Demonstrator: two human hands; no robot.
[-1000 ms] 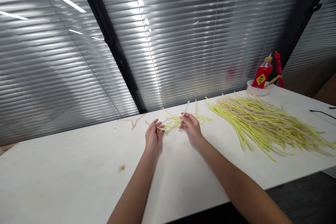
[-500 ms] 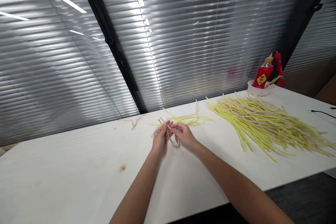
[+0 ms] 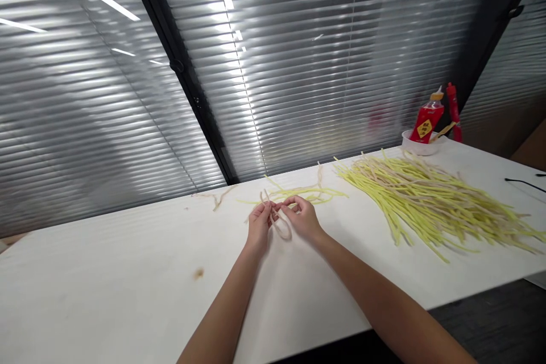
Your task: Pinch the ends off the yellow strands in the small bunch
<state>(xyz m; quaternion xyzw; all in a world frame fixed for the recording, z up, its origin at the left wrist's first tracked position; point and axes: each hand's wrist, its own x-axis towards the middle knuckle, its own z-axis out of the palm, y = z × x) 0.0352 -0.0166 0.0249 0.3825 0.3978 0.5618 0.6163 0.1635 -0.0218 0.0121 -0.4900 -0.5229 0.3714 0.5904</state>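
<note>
A beige pipe cleaner [image 3: 284,236], bent into a loop, hangs below my fingers, while its ends stick up above them. My left hand [image 3: 258,229] pinches it where the strands cross. On the other side of the loop, my right hand [image 3: 305,220] has thumb and forefinger closed close to the left fingertips. What lies between those right fingers is too small to make out. Just behind both hands, several loose yellow pipe cleaners [image 3: 328,196] lie on the white table [image 3: 128,284].
A big heap of yellow and beige pipe cleaners [image 3: 426,199] spreads over the right side. Behind it stands a clear plastic bowl [image 3: 420,148] with a red-labelled bottle [image 3: 426,123]. Beige pieces [image 3: 218,199] lie at the back left. Window blinds [image 3: 298,68] rise behind the table.
My right hand has shifted slightly and its fingers have drawn up off the loop's side. The loop now hangs more openly below. My left hand stays nearly in place.
</note>
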